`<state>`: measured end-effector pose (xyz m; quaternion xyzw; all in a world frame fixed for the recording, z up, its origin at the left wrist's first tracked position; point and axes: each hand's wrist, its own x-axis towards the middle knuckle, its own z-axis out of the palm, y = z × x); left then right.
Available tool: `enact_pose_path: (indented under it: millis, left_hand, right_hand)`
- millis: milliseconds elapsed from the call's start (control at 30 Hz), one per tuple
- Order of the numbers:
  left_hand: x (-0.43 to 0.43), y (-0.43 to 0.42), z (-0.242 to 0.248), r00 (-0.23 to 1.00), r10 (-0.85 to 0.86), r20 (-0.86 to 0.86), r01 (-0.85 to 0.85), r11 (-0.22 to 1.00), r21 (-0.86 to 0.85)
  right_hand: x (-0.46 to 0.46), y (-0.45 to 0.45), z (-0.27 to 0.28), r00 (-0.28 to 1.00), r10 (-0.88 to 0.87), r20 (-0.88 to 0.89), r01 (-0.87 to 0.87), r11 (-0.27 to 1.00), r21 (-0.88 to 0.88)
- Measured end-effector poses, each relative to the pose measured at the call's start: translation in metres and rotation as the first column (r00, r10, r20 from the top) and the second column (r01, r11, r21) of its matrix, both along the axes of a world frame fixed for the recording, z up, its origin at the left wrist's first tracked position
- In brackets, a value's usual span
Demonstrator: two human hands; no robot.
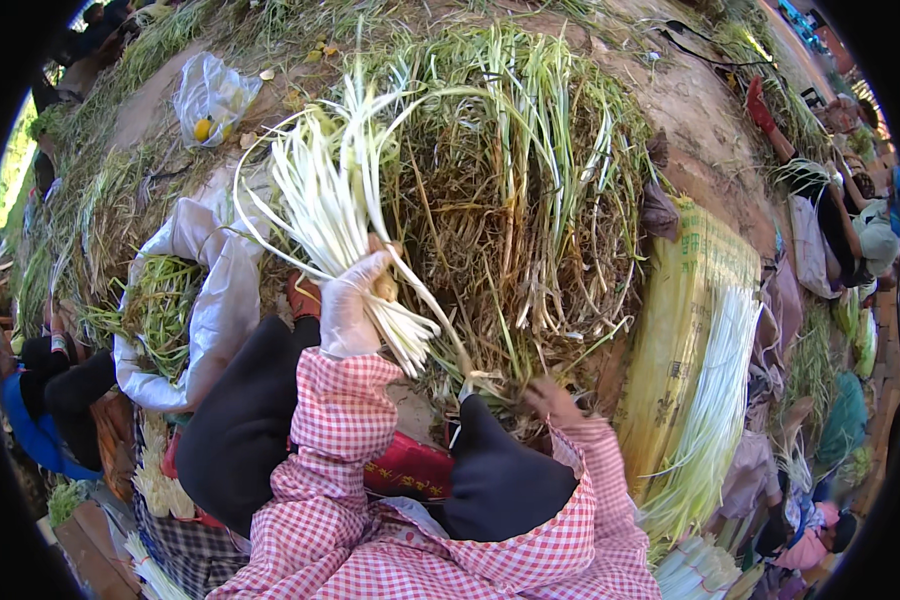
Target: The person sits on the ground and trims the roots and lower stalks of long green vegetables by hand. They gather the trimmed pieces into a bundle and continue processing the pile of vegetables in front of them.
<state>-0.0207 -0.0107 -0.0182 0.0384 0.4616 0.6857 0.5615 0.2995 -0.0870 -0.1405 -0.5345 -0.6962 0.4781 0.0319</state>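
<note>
My left hand (352, 300), in a thin pale glove, grips a bunch of long white stalks (319, 199) that look like blanched chives. Their leafy ends fan out upward, and the cut-looking ends (405, 330) stick out below the fist. One loose stalk (427, 292) hangs from the bunch toward my knee. My right hand (551, 401) is blurred beside that knee, close to dry roots and trimmings; whether it holds anything is unclear. Before me lies a big heap of unsorted stalks (525, 180) with brown roots and green-white leaves.
A yellow printed sack (660, 345) on the right bears a row of cleaned white stalks (720, 382). To the left stand a white sack (229, 292) of green trimmings and a clear plastic bag (214, 97) with yellow fruit. Other people sit along both sides.
</note>
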Motion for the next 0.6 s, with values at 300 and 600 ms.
enact_pose_path:
  millis: [300, 600]
  left_hand:
    - [0.045, -0.022, -0.019, 0.993, -0.105, -0.057, 0.097, 0.987, -0.129]
    - [0.007, -0.033, -0.062, 0.967, -0.096, -0.236, 0.024, 0.956, -0.291]
  right_hand:
    - [-0.128, 0.116, 0.131, 0.936, 0.040, -0.350, 0.222, 0.705, 0.674]
    - [-0.083, 0.150, 0.145, 0.043, -0.525, -0.850, 0.519, 0.739, -0.430]
